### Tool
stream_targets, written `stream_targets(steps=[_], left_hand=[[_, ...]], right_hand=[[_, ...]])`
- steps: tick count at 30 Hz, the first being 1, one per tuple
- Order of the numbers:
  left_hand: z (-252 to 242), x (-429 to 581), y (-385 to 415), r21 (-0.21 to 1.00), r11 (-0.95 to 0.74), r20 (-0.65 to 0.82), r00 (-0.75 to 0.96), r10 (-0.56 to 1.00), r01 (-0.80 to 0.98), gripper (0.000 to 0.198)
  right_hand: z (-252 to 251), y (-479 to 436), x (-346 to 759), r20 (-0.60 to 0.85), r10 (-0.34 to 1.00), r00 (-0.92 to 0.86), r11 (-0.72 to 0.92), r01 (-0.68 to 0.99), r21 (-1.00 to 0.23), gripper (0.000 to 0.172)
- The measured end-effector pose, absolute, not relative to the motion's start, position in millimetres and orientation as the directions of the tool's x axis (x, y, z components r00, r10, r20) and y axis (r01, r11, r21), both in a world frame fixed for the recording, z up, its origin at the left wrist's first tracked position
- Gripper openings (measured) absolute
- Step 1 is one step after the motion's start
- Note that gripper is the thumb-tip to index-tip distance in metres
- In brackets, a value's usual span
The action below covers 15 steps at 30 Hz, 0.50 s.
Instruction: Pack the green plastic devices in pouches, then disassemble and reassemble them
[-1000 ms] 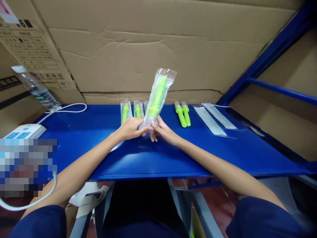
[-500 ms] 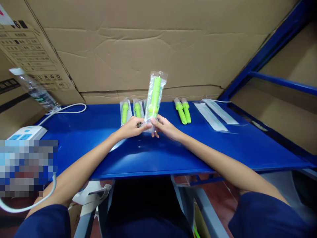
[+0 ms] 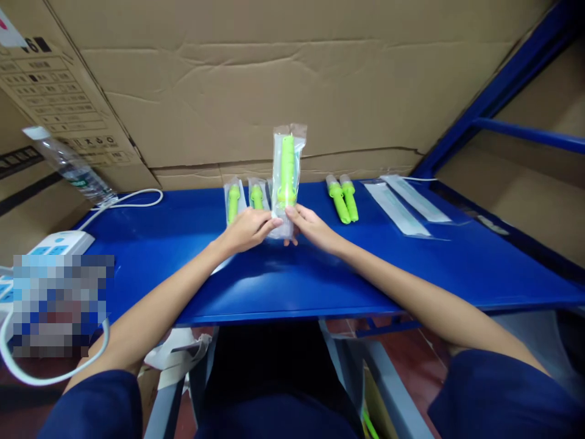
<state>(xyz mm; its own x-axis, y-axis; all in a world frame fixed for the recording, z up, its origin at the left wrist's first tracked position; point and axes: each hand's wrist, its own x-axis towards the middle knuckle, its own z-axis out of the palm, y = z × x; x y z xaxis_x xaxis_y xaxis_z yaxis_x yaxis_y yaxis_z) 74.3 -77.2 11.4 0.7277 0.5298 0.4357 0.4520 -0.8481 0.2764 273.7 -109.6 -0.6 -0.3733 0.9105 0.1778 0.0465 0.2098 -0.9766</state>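
My left hand and my right hand pinch the bottom end of a clear plastic bag holding a green tool. The bag stands nearly upright over the blue table. Both hands rest low near the tabletop, fingers closed on the bag. Just behind my left hand lie two more bagged green tools. To the right of the held bag, two unbagged green tools lie side by side.
Empty clear bags lie at the table's right rear. A white power strip with its cable and a tilted water bottle are at the left. Cardboard boxes wall the back. A blue shelf frame rises on the right.
The bagged tool has swung from leaning right to nearly upright, and both hands have shifted slightly away from me.
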Motion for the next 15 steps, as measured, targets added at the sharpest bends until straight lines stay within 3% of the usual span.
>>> stream_targets(steps=[2, 5, 11, 15], left_hand=[[17, 67, -74, 0.083, -0.849, 0.451, 0.74, 0.498, 0.521, 0.061], [25, 52, -64, -0.024, -0.776, 0.502, 0.679, 0.536, 0.631, 0.062], [33, 17, -38, 0.01, -0.613, 0.543, 0.511, 0.666, 0.79, 0.057], [30, -4, -25, 0.082, -0.53, 0.513, 0.42, 0.748, 0.844, 0.055]], right_hand=[[6, -104, 284, 0.222, 0.928, -0.299, 0.271, 0.136, -0.953, 0.068], [17, -92, 308, 0.246, 0.962, -0.119, 0.273, 0.35, -0.896, 0.063], [18, -71, 342, 0.043, 0.997, 0.071, -0.015, 0.661, -0.75, 0.048], [3, -64, 338, 0.059, 0.996, 0.06, -0.014, 0.812, -0.583, 0.048]])
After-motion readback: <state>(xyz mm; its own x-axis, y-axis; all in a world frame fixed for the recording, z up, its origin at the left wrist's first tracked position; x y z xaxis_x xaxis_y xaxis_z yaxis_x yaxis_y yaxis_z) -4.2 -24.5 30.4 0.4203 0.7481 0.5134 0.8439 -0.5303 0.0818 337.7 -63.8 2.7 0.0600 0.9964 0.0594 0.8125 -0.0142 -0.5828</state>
